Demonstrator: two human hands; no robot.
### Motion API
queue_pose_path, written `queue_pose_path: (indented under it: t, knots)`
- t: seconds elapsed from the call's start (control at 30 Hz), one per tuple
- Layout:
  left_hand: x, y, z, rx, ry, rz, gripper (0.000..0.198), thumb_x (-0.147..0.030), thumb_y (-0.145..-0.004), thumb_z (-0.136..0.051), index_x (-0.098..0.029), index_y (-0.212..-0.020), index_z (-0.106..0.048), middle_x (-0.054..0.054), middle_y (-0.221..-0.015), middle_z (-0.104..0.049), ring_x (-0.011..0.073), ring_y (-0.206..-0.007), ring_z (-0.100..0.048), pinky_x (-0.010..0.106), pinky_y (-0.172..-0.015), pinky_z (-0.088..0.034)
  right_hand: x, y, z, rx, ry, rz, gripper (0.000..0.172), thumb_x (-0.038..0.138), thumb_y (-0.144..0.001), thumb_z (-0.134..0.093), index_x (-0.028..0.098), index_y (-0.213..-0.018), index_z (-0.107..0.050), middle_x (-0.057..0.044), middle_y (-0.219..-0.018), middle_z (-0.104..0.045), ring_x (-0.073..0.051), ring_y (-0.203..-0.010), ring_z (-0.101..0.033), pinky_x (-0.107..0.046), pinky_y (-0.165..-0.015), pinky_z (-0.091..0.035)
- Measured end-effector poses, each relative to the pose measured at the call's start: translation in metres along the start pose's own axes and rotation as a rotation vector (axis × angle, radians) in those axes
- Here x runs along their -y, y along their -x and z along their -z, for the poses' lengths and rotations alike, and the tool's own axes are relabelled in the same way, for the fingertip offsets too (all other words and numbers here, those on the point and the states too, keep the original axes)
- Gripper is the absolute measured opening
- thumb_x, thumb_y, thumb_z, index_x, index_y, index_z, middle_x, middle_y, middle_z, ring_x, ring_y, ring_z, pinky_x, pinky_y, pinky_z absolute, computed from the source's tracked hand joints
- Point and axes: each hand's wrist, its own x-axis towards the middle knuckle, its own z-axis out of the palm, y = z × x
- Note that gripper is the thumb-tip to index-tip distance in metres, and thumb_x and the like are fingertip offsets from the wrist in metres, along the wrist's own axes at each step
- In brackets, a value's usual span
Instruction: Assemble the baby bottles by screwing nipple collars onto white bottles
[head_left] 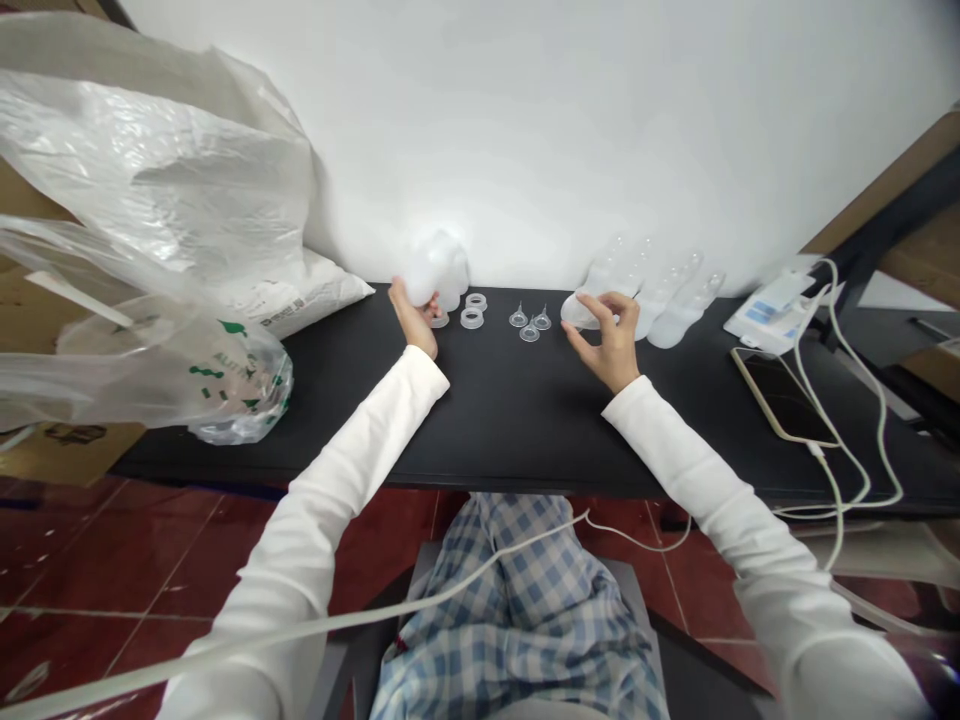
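Observation:
My left hand (414, 322) is closed around a frosted, translucent bottle-like container (424, 278) near the wall; similar pale pieces (454, 262) stand right behind it. Just to its right are translucent rings (472, 318) on the black table. In the middle sit three clear, pointed silicone nipples (529, 331). With thumb and fingers, my right hand (609, 335) grips a frosted, rounded piece (579, 313), its far part hidden by my fingers. Several translucent bottles with narrow tops (684, 308) lean in a row beyond that hand.
A large white plastic bag (172, 170) and a clear printed bag (232, 385) crowd the left side. At the right lie a phone (784, 393) with a cable and a white-blue packet (772, 312). A white cable (450, 597) crosses above my lap. The wall (540, 130) borders the black table (510, 420).

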Motion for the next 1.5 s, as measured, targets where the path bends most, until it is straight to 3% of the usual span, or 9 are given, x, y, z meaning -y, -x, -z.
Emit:
queue_pose_path:
  t: [0.13,0.3,0.5,0.63,1.03,1.23,1.3,1.4,1.5]
  knots:
    - [-0.001,-0.014,0.004,-0.181,0.039,-0.15,0.041,-0.047,-0.091,-0.064,-0.027,-0.115,-0.038,0.002,-0.108,-0.061,0.0101,-0.086,-0.068,0.022,-0.075,-0.053,0.001,0.001,-0.002,0.32,-0.131,-0.074,0.056,0.043,-0.092,-0.06,0.018,-0.14,-0.05,-0.016,-0.119,-0.061,-0.032,-0.111,-0.063,-0.053,-0.098,-0.053]
    - [0.0,-0.027,0.019,-0.181,-0.233,-0.207,0.052,-0.022,-0.082,-0.071,-0.027,-0.119,-0.035,0.009,-0.135,-0.055,0.0158,-0.119,-0.064,0.028,-0.097,-0.053,-0.002,0.007,-0.008,0.66,-0.193,-0.114,0.048,0.044,-0.092,-0.057,0.018,-0.132,-0.05,-0.016,-0.124,-0.064,-0.032,-0.108,-0.067,-0.049,-0.096,-0.055]
    - [-0.004,-0.029,0.038,-0.251,-0.831,-0.207,0.054,-0.021,-0.075,-0.078,-0.023,-0.117,-0.045,0.011,-0.131,-0.058,0.0252,-0.127,-0.058,0.041,-0.117,-0.038,-0.001,0.007,-0.008,0.668,-0.144,-0.142,0.063,0.051,-0.092,-0.056,0.014,-0.141,-0.042,-0.019,-0.127,-0.063,-0.034,-0.102,-0.069,-0.049,-0.092,-0.055]
    - [-0.002,-0.027,0.038,-0.274,-1.029,-0.07,0.057,-0.019,-0.072,-0.079,-0.018,-0.12,-0.05,0.015,-0.13,-0.051,0.0308,-0.137,-0.046,0.044,-0.122,-0.031,0.002,0.007,-0.008,0.667,-0.135,-0.132,0.054,0.05,-0.093,-0.056,0.018,-0.136,-0.047,-0.017,-0.131,-0.063,-0.034,-0.111,-0.067,-0.048,-0.094,-0.053]
    - [0.005,-0.031,0.037,-0.086,-0.832,-0.106,0.072,-0.002,-0.06,-0.067,-0.011,-0.129,-0.049,0.015,-0.123,-0.047,0.0307,-0.137,-0.044,0.041,-0.126,-0.027,0.007,0.007,-0.011,0.562,-0.031,-0.145,0.04,0.049,-0.101,-0.043,0.02,-0.123,-0.059,-0.013,-0.106,-0.066,-0.031,-0.101,-0.066,-0.043,-0.085,-0.051]
    - [0.002,-0.004,0.018,-0.225,-0.804,-0.218,0.058,0.0,-0.068,-0.064,-0.014,-0.122,-0.048,0.019,-0.135,-0.043,0.0321,-0.138,-0.043,0.048,-0.125,-0.024,0.013,0.007,-0.014,0.356,-0.143,-0.311,0.037,0.058,-0.096,-0.052,0.021,-0.101,-0.056,-0.007,-0.089,-0.068,-0.023,-0.075,-0.063,-0.036,-0.072,-0.048]
    - [0.004,0.016,0.005,-0.061,-0.721,-0.319,0.038,-0.008,-0.079,-0.065,-0.019,-0.112,-0.051,0.015,-0.129,-0.05,0.0268,-0.123,-0.054,0.044,-0.117,-0.036,0.021,0.007,-0.015,0.302,-0.248,-0.453,0.039,0.063,-0.094,-0.053,0.024,-0.096,-0.051,-0.003,-0.082,-0.065,-0.019,-0.065,-0.058,-0.034,-0.065,-0.046]
    - [0.011,0.053,-0.019,0.359,-0.572,-0.274,0.009,-0.028,-0.095,-0.06,-0.022,-0.1,-0.056,0.006,-0.104,-0.061,0.018,-0.092,-0.06,0.034,-0.095,-0.048,0.033,0.008,-0.021,0.238,-0.371,-0.61,0.041,0.066,-0.094,-0.049,0.025,-0.091,-0.044,0.001,-0.073,-0.058,-0.017,-0.063,-0.056,-0.032,-0.063,-0.045]
    - [0.019,0.088,-0.04,0.616,-0.475,-0.2,0.02,-0.04,-0.1,-0.054,-0.021,-0.093,-0.057,0.002,-0.087,-0.059,0.0144,-0.077,-0.056,0.028,-0.08,-0.046,0.042,0.011,-0.032,0.178,-0.408,-0.699,0.043,0.068,-0.096,-0.04,0.026,-0.09,-0.041,0.002,-0.071,-0.053,-0.017,-0.064,-0.055,-0.033,-0.064,-0.047]
